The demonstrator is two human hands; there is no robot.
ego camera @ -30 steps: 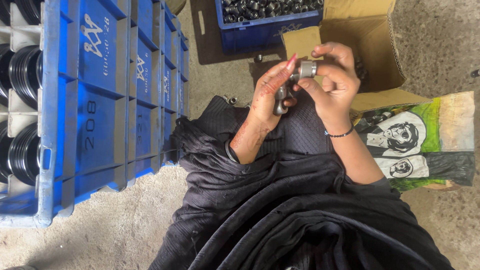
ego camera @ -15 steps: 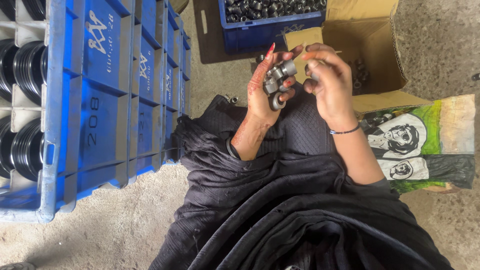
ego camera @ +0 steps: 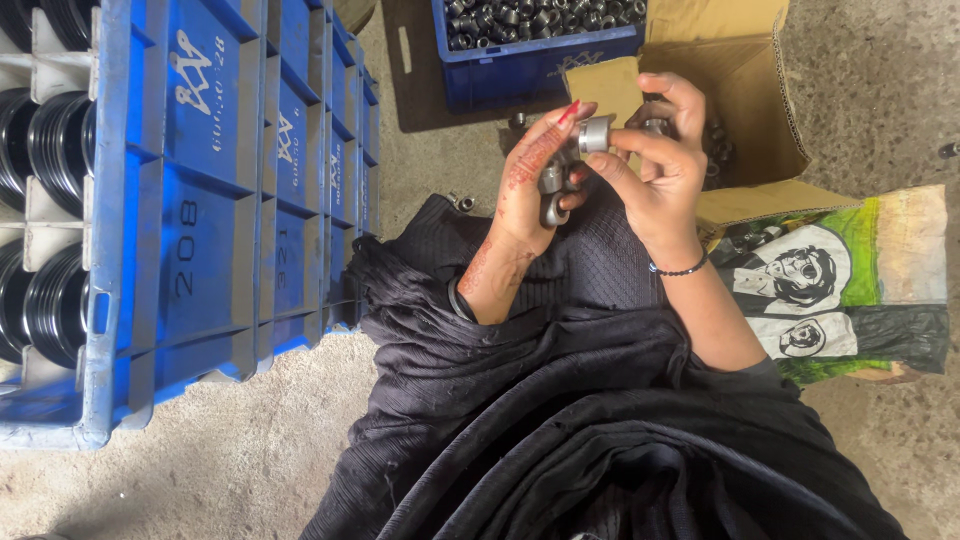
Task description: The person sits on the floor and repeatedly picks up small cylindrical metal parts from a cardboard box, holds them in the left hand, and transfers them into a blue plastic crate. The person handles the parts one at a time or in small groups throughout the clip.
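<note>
- Metal part (ego camera: 553, 190) is sitting above the lap, near the middle of the scene, gripped by the left hand (ego camera: 530, 185); it looks like a small grey cross-shaped joint with stubby arms.
- Left fingers are closing around its lower arms, with one arm sticking out below the palm.
- Right hand (ego camera: 665, 165) is pinching a short silver cap (ego camera: 594, 134) between thumb and fingertips and holding it against the upper arm of the part; its other fingers are curling behind.
- Judging by the look, the part is solid steel: heavy for its size, stiff, not fragile, perhaps oily and so slippery. Gripping it by the body or by two opposite arms seems safest; the cap is light and round, so it is likely to slip or roll if pinched loosely.
- Black cloth (ego camera: 560, 400) is covering the lap nearest the camera.
- Blue crates (ego camera: 210, 230) are standing at the left, with black ribbed rings (ego camera: 60, 140) packed in their compartments.
- Printed green cloth (ego camera: 850, 270) is lying at the right on the concrete floor (ego camera: 230, 470).
- Cardboard box (ego camera: 740, 90) is lying open just beyond the hands, with small dark parts partly hidden inside.
- Blue bin (ego camera: 530, 70) farther off is holding many small metal cylinders (ego camera: 540, 15).
</note>
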